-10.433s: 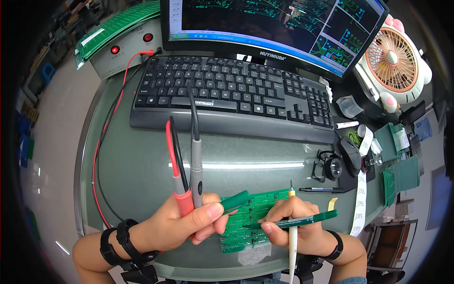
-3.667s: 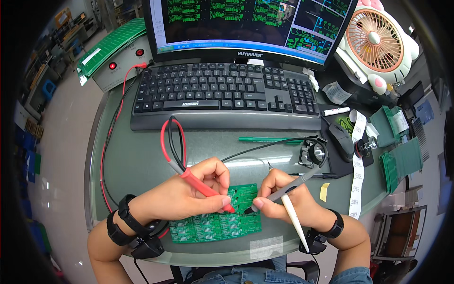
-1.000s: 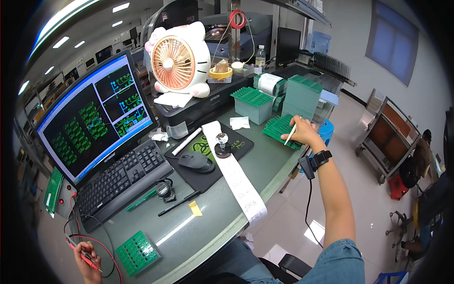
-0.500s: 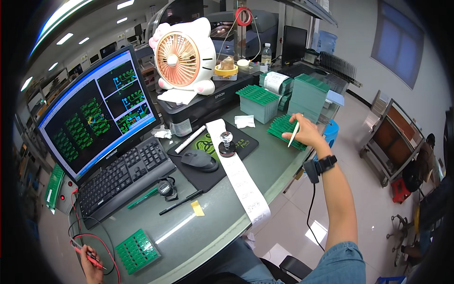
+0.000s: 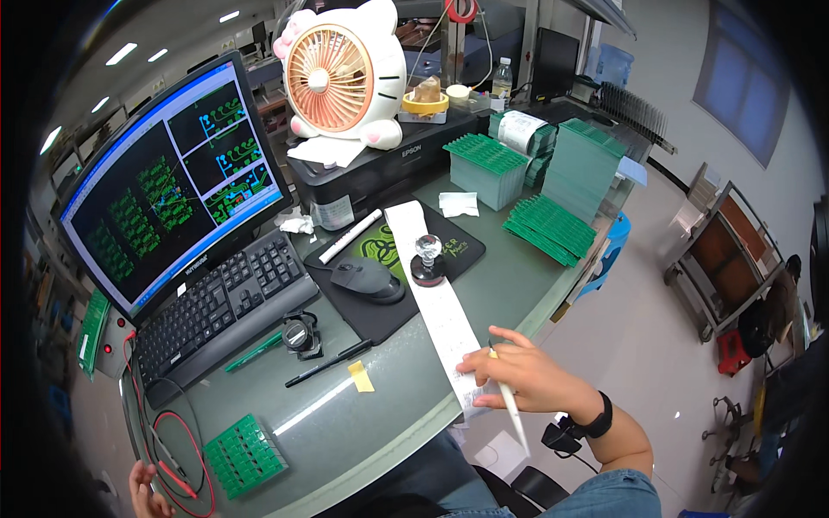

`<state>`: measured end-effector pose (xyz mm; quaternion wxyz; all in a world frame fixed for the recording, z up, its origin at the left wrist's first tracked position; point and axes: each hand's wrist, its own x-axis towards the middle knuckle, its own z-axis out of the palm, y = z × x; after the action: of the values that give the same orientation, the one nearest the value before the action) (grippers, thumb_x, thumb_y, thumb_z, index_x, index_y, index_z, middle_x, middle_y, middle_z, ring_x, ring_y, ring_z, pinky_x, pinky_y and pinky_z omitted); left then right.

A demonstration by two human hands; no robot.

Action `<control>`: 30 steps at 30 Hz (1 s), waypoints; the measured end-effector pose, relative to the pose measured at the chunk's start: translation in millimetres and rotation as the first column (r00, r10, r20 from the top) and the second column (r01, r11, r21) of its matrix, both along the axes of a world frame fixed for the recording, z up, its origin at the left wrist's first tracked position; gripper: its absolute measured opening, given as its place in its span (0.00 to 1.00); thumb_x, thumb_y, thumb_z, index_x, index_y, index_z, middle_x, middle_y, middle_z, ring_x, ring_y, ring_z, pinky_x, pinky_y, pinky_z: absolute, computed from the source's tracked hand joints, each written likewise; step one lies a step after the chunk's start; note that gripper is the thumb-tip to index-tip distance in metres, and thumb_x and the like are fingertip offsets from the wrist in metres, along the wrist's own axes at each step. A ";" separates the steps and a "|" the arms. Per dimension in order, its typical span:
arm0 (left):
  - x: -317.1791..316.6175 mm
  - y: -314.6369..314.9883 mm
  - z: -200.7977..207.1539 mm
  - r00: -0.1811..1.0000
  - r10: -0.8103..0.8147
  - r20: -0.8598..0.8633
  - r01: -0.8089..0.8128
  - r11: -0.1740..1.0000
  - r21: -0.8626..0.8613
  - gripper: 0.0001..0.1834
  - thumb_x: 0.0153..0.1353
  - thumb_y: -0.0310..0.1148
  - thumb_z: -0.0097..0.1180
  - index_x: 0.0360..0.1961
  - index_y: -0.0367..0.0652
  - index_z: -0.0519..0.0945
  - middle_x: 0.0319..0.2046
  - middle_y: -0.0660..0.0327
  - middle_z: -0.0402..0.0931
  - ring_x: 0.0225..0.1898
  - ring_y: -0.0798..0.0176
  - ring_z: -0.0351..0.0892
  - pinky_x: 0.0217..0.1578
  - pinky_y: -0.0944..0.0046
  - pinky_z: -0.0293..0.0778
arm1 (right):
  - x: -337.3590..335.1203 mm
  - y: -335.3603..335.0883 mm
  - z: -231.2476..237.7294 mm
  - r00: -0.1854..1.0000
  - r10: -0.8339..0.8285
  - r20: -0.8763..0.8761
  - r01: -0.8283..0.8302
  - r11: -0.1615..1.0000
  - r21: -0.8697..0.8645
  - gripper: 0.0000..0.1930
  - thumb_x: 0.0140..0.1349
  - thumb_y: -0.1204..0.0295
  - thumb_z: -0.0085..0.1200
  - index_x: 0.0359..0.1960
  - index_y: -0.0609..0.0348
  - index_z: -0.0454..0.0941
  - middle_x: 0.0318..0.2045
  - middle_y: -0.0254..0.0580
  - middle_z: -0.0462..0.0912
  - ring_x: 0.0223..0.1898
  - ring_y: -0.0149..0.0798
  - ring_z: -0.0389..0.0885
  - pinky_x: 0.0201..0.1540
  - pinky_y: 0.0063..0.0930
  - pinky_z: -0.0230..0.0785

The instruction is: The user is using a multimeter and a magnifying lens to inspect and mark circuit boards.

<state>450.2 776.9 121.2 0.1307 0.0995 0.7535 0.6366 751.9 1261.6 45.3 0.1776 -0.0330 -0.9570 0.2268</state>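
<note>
My right hand (image 5: 531,377) grips a slim white pen-like stick (image 5: 511,413), its long end hanging down past the desk's front edge. The fingertips of that hand are over the lower end of a white label strip (image 5: 442,328); whether they touch it, I cannot tell. At the lower left, my left hand (image 5: 145,494) is partly cut off by the frame, its fingers apart and nothing in them. Close by it lies a red test probe (image 5: 173,476) with its lead. A green circuit board panel (image 5: 245,456) rests flat to the right of the probe.
A stamp with a clear knob (image 5: 427,262) stands on the strip beside the mouse (image 5: 369,281). Stacks of green boards (image 5: 553,229) fill the desk's far right. A monitor (image 5: 173,190), keyboard (image 5: 229,306), printer (image 5: 371,177) and fan (image 5: 341,78) occupy the back and left.
My right hand has come from the green board stack toward me, down to the label strip, still with the white stick. My left hand has let go of the red test probe.
</note>
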 end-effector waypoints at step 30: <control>110.1 332.6 -56.9 -0.171 -0.886 -0.430 0.372 0.346 -0.861 0.34 0.61 0.62 0.47 0.62 0.54 0.71 0.61 0.46 0.64 0.66 0.44 0.59 0.66 0.44 0.53 | -16.3 36.8 3.8 0.999 -0.027 0.045 0.043 0.910 -0.411 0.10 0.57 0.67 0.59 0.34 0.59 0.74 0.28 0.39 0.79 0.32 0.38 0.78 0.33 0.29 0.69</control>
<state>560.3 1109.5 64.3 0.0139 0.7795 0.6205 0.0851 735.5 1298.4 49.1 0.1523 -0.0913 -0.8902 0.4196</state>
